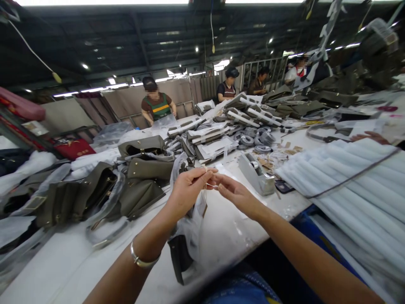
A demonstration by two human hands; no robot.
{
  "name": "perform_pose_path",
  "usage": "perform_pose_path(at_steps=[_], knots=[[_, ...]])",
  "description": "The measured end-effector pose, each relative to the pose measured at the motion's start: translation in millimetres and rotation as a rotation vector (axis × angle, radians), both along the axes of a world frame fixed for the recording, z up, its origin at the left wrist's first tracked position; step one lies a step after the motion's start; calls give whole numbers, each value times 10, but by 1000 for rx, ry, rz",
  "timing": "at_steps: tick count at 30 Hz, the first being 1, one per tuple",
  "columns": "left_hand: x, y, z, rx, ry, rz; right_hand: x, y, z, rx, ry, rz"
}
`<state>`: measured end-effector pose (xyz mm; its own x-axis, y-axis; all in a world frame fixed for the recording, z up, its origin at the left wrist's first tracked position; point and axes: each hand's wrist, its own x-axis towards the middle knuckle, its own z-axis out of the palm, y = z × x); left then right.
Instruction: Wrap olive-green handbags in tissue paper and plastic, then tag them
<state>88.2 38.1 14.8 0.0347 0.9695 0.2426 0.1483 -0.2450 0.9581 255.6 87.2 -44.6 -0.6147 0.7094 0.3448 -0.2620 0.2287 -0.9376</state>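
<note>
My left hand (pixel 192 185) pinches a thin pale string (pixel 205 192) between thumb and fingers above the white table. My right hand (pixel 236 192) meets it from the right, fingertips closed on a white end of the same string. A small brown tag (pixel 205 210) hangs below my fingers. Under my left hand is a strap wrapped in clear plastic (pixel 191 236), with a dark olive piece (pixel 180 255) at its lower end. What the strap belongs to is partly hidden behind my hand.
Olive handbags (pixel 139 196) crowd the left side. Wrapped bags (pixel 209 135) are piled ahead, near rolled straps (pixel 264 139). A grey tape dispenser (pixel 257 174) stands right of my hands, beside white foam sheets (pixel 344 169). Several co-workers sit or stand beyond; another person's hand (pixel 371 137) shows at right.
</note>
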Motion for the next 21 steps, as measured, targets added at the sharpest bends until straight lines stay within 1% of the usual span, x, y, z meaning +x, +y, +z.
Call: perform_pose_path(at_steps=[2, 4, 6, 8, 10, 12, 16, 19, 21], knots=[[-29, -22, -4, -14, -74, -4, -5, -31, -179, 24, -66, 50], [-39, -28, -19, -20, -118, -4, -29, -75, -307, 21, -90, 35], [-40, -23, -43, -24, -145, -7, -65, -119, -390, -38, -62, 3], [-42, -9, -68, -25, -144, -2, -99, -147, -446, -149, 0, -41], [-57, 8, -87, -18, -118, 24, -115, -154, -491, -253, 39, -101], [-86, 21, -95, -3, -83, 71, -108, -145, -527, -302, 40, -158], [-156, 19, -85, 22, -34, 138, -51, -111, -565, -279, 9, -172], [-168, -4, -70, 14, -35, 129, -22, -102, -545, -237, -28, -146], [-147, -19, -64, -2, -39, 107, -32, -116, -499, -157, -48, -126]])
